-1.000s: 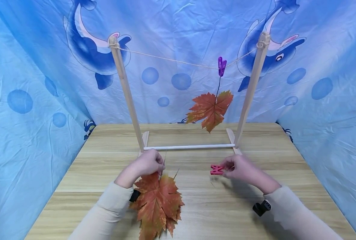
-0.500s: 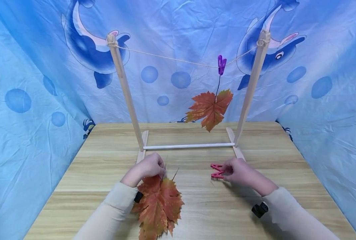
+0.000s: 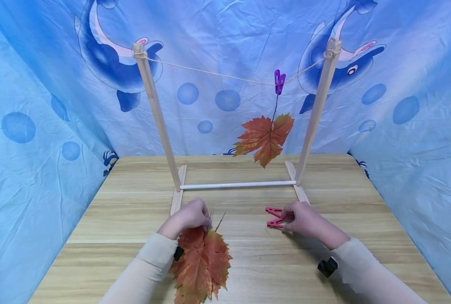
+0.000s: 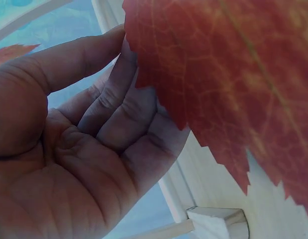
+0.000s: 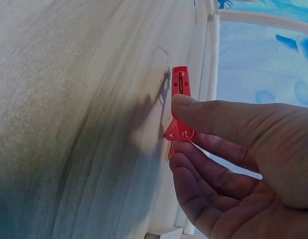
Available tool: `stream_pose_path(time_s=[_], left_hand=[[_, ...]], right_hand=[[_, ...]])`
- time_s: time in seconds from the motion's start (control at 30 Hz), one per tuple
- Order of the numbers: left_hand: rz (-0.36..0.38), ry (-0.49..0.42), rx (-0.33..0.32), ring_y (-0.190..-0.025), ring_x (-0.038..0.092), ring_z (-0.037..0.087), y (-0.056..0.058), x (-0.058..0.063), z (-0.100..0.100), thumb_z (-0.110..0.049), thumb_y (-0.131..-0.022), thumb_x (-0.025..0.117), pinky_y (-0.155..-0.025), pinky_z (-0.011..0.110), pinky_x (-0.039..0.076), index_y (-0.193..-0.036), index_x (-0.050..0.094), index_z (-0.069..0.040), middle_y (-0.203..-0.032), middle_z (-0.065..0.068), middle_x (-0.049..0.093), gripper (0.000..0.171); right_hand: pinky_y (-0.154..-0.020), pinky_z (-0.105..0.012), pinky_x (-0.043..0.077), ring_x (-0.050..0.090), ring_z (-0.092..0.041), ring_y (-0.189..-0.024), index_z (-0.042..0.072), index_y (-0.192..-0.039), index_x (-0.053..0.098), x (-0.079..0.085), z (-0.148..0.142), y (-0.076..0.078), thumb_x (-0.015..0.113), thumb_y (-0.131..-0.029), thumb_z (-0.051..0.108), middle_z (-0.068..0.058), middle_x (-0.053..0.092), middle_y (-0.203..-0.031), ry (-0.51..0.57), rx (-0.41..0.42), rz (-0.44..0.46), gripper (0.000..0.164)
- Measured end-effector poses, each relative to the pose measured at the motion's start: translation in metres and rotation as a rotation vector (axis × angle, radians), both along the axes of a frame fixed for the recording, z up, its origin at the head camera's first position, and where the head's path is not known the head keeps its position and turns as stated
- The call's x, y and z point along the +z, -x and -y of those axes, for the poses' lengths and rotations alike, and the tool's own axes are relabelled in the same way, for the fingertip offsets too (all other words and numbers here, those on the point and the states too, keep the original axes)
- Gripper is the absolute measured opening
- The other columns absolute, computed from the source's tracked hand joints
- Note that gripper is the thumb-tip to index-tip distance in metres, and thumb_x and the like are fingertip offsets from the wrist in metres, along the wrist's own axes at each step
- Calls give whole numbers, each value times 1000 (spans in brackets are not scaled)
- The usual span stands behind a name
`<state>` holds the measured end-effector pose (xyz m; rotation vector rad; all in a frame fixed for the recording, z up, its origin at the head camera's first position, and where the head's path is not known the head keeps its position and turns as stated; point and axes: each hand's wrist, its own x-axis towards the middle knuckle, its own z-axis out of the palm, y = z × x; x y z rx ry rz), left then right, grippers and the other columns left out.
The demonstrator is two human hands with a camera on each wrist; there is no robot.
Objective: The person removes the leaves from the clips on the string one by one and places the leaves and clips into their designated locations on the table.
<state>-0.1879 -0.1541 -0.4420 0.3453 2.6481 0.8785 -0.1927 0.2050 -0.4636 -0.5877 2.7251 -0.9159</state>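
Note:
Red-orange maple leaves [image 3: 200,266] overlap in front of my left hand [image 3: 190,216], whose thumb and fingers pinch them near the stems. In the left wrist view the fingertips are hidden behind the red leaf [image 4: 233,84]. To the right, my right hand [image 3: 305,219] pinches a red clothespin [image 3: 274,217] between thumb and fingers, low over the table. The clothespin's two legs are spread apart toward the left. Another maple leaf [image 3: 265,139] hangs by its stem from a purple clothespin [image 3: 280,82], which is clipped to a string [image 3: 214,74].
Two wooden posts [image 3: 155,105] hold up the string. A white rod [image 3: 237,185] joins their feet on the wooden table [image 3: 324,261]. Behind and at the sides hang blue cloths [image 3: 225,33] printed with dolphins.
The red clothespin's legs, close together a second ago, have spread apart in my right hand. My left hand has shifted slightly toward the near side with the leaves.

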Motion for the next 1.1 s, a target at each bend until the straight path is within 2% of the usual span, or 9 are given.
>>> stream_pose_path(time_s=[0.37,0.6,0.83,0.97,1.1], left_hand=[[1,16,22,-57,61,16,0,-4,1,-1,-88,77,-55,26,44,-62,72,-5,-55,2,64,27],[25,26,46,-61,65,16,0,-4,1,0,-88,76,-60,28,49,-66,73,-5,-58,2,66,23],[22,26,64,-60,63,16,0,-2,3,1,-85,78,-56,28,49,-65,73,-5,-59,3,66,21],[17,-3,95,-60,63,18,0,1,4,3,-85,75,-54,29,50,-68,74,-3,-62,5,67,18],[41,-73,134,-63,67,22,1,5,4,4,-90,72,-56,30,52,-76,75,1,-66,9,68,15]], right_hand=[[-64,-31,51,57,-12,-70,7,-87,73,-5,0,1,90,-71,-1,2,62,-79,-7,4,-16,24],[-64,-32,51,57,-13,-70,7,-86,73,-5,1,1,90,-71,0,2,62,-79,-18,-4,-4,24],[-64,-32,50,56,-13,-70,8,-86,73,-5,1,2,91,-72,1,1,62,-79,-33,-2,4,23],[-66,-33,51,56,-13,-71,6,-87,74,-4,0,2,90,-72,1,1,63,-79,-30,7,4,23],[-68,-34,52,58,-13,-73,6,-91,75,-2,0,3,90,-73,3,1,64,-81,-28,-10,34,24]])
